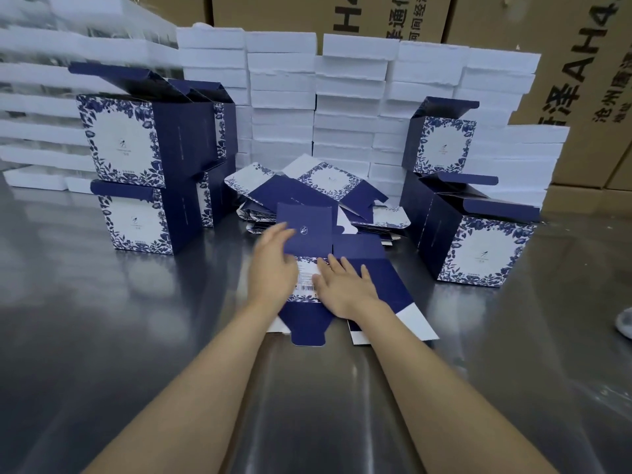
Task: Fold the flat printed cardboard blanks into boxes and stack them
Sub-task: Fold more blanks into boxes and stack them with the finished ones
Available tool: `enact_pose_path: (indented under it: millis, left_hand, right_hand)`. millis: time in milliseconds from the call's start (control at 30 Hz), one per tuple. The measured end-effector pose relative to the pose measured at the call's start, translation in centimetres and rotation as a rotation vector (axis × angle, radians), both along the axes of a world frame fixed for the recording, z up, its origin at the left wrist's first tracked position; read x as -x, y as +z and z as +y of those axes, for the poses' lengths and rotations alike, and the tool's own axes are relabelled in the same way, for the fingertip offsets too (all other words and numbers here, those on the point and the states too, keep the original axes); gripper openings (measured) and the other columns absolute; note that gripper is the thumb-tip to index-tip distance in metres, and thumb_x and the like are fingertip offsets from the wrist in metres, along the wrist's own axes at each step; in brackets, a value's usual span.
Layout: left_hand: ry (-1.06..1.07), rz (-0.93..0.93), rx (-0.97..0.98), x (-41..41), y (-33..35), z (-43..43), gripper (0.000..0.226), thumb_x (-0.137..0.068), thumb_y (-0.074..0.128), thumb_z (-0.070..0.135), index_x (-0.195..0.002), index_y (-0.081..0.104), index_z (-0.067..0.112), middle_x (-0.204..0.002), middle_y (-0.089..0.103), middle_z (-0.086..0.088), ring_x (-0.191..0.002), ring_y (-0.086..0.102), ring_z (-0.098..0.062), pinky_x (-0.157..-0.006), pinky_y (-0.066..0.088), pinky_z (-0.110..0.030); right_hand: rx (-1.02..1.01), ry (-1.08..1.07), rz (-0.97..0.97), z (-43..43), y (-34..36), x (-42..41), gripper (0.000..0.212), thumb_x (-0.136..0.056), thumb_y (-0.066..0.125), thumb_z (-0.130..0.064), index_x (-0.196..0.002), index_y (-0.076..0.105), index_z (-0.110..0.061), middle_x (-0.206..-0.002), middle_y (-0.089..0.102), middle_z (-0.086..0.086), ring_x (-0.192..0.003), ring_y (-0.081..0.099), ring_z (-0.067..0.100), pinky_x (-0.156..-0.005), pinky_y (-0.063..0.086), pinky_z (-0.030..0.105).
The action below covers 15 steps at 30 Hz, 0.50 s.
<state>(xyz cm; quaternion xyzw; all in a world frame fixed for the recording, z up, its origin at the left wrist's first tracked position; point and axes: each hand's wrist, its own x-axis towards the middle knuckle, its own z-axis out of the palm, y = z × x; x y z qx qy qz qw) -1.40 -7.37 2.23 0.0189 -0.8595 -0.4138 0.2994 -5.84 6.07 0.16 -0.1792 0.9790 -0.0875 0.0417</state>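
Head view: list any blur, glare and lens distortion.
Head view: left hand slightly motion-blurred over the flat blank; soft glare streaks on the metal table; white stacks smeared at upper left; wide-angle bending tilts the brown cartons.

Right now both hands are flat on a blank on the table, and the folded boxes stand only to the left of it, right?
Not quite. The head view shows folded boxes on both sides: a stack on the left and another on the right. Both hands, left and right, do rest on the blank.

Bright, even overhead light; soft glare streaks on steel table; wide-angle bowing at edges; blur toward 10 o'clock.
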Motion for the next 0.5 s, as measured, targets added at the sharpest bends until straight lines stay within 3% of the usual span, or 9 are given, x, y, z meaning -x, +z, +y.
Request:
enact_pose_path:
  millis: [67,133,333,500]
  left_hand:
    - [-0.324,-0.171,0.082,0.1,-0.9,2.1,0.045,-0.103,0.037,0.016,-0.148,0.033,0.012,-0.158,0.025,0.000,-0.146,0.021,-0.015,-0.117,0.017,-0.025]
    - [-0.431,-0.371,0.261,0.3,-1.9,3.6,0.052,-0.105,0.022,0.039,-0.153,0.019,0.019,-0.161,0.014,0.005,-0.148,0.009,-0.009,-0.117,0.006,-0.024]
    - [-0.319,-0.456,0.324,0.9,-1.8,3.4,0.059,-0.101,0.007,0.050,-0.153,0.019,0.025,-0.161,0.017,0.008,-0.147,0.011,-0.005,-0.119,0.005,-0.027]
    - [-0.201,-0.605,0.556,1.2,-1.6,2.0,0.063,-0.100,0.000,0.051,-0.155,0.008,0.021,-0.163,0.003,0.002,-0.149,0.000,-0.012,-0.120,-0.001,-0.034]
  right_hand:
    - [-0.064,0.019,0.009,0.2,0.0,-0.1,0.059,-0.103,0.021,-0.041,-0.155,-0.001,-0.025,-0.162,-0.008,-0.002,-0.149,-0.009,0.020,-0.118,-0.006,0.050]
    - [-0.167,0.047,0.031,0.5,0.1,-0.1,0.066,-0.102,0.029,-0.042,-0.154,-0.008,-0.024,-0.162,-0.011,-0.002,-0.148,-0.013,0.019,-0.118,-0.007,0.050]
    - [-0.121,0.053,0.024,0.4,0.2,-0.1,0.064,-0.102,0.031,-0.038,-0.155,-0.003,-0.025,-0.163,-0.006,-0.002,-0.149,-0.010,0.018,-0.119,-0.007,0.047]
    - [0.072,0.059,-0.066,2.0,1.1,0.7,0.055,-0.103,0.021,-0.033,-0.155,0.005,-0.022,-0.162,-0.002,-0.004,-0.149,-0.003,0.012,-0.119,-0.001,0.036]
